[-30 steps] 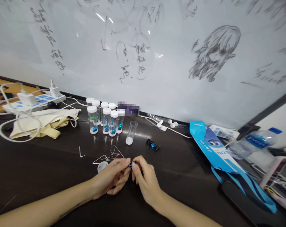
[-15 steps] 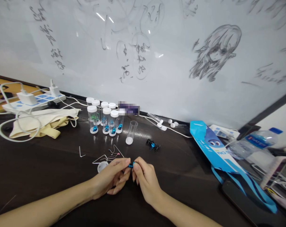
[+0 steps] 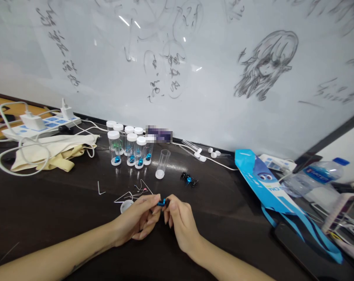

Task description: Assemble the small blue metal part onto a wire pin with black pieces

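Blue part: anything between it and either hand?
Nothing visible. The left hand and right hand both pinch the small blue part directly at their fingertips, just above the dark table.

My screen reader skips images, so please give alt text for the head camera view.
Both hands, left hand and right hand, pinch a small blue part between their fingers above a dark table. Behind stand capped vials, an open tube and a whiteboard.

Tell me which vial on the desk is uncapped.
The empty vial, standing tilted just right of the capped vials. It has no white cap, and no blue part inside; the capped ones in front each show one.
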Available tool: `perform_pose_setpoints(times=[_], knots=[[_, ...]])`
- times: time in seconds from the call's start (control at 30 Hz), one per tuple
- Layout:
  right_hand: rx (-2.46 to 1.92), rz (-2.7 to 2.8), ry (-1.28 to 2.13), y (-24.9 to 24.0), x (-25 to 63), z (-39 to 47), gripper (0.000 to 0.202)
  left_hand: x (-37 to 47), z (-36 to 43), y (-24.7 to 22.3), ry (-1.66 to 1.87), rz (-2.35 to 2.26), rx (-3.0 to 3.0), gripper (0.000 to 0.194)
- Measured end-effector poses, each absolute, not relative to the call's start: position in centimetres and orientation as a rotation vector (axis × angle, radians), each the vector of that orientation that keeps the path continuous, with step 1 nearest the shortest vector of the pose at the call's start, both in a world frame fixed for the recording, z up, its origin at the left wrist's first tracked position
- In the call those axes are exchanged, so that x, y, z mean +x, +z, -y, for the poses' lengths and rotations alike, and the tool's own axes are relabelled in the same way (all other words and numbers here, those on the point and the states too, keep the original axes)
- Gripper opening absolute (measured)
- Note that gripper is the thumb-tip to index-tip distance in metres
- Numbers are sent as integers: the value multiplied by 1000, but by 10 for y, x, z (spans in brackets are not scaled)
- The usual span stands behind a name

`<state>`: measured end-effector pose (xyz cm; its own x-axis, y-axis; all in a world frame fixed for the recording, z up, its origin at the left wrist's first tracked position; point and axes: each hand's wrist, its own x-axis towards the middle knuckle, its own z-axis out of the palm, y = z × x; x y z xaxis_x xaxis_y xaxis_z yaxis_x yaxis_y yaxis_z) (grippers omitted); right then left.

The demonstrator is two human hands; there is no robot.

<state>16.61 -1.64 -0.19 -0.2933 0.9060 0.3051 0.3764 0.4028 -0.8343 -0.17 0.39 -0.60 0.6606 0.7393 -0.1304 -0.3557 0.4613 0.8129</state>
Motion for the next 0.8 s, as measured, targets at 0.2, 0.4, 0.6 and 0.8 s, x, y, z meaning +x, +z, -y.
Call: perform_pose_setpoints(times=[0.2,0.4,0.6,0.8], knots=[[-1104,1805,828,-4,165,17,41,-2,-4,-7,719,-512,842,38],[-1085,1814,837,-4,165,17,41,-1,-4,-7,713,-514,848,39],[-1103,1833,820,-4,166,18,45,-1,-4,-7,726,-494,838,38],[-1087,1816,844,-3,166,17,30,-2,-4,-8,728,-489,844,38]])
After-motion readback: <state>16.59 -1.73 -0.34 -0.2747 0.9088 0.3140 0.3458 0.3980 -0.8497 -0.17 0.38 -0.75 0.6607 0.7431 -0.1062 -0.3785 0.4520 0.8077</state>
